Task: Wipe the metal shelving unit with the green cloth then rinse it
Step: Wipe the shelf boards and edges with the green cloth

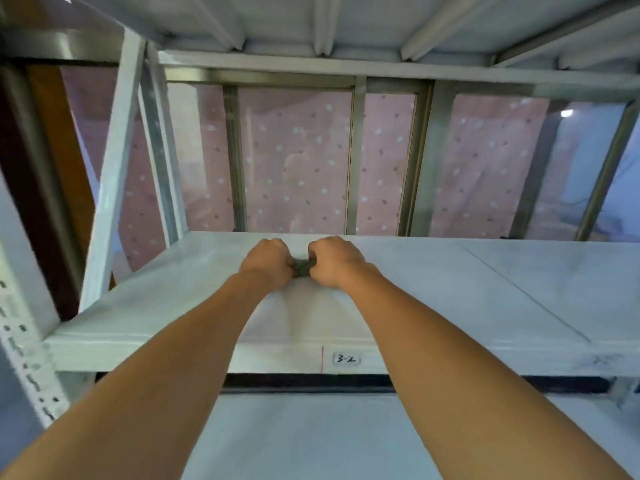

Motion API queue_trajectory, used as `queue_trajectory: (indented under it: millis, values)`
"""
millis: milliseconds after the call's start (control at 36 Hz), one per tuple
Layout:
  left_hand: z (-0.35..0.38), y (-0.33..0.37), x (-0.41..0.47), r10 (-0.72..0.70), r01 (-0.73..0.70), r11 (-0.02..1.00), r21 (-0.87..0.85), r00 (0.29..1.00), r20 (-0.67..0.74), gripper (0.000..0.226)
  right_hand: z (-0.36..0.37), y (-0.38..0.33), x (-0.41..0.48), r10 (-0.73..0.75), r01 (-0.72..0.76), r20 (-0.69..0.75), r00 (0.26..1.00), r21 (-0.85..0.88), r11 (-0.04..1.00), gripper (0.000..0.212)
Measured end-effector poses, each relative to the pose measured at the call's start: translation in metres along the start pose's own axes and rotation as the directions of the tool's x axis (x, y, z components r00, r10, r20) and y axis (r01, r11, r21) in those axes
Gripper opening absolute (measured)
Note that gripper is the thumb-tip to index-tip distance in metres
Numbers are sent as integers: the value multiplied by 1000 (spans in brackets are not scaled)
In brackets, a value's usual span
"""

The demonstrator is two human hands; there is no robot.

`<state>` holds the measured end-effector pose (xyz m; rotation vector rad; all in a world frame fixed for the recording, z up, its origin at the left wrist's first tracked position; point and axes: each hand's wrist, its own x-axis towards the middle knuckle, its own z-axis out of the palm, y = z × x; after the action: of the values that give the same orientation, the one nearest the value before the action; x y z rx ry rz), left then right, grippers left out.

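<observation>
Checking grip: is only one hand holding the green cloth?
No, the left hand and the right hand both grip the bunched green cloth.

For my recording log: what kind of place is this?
Probably a storeroom: a metal shelving unit with a perforated upright, a handwritten label "3-2" on its shelf edge, and a curtained window behind.

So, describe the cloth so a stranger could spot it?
Find the pale metal shelf labelled 3-2. Near its back the left hand and right hand meet. The cloth is the dark green wad gripped between them, the only dark thing there.
</observation>
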<state>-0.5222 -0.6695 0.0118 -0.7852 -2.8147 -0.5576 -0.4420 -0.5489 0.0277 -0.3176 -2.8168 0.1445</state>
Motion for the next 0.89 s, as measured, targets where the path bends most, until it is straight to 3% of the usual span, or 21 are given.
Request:
queue_trajectory:
  millis: [250,444,694,806,889]
  values:
    - [-28,23,-86,50,-52,998,30,998,45,18,-27,-12,-95,17,-18,17,1000,22,1000,23]
    - [-21,64,-132,210,-211,974,86,978,17,15,-47,8,-144,90,-92,39,995,51,994,20]
    - [-4,97,-131,355,-354,932,76,935,6,3,-52,41,-160,127,-127,6,992,82,989,16]
    - [4,106,-119,399,-399,917,17,917,5,22,-51,60,-150,134,-134,11,991,85,987,18]
    - [8,115,-104,377,-378,925,50,926,18,20,-48,76,-138,130,-129,-3,992,91,987,18]
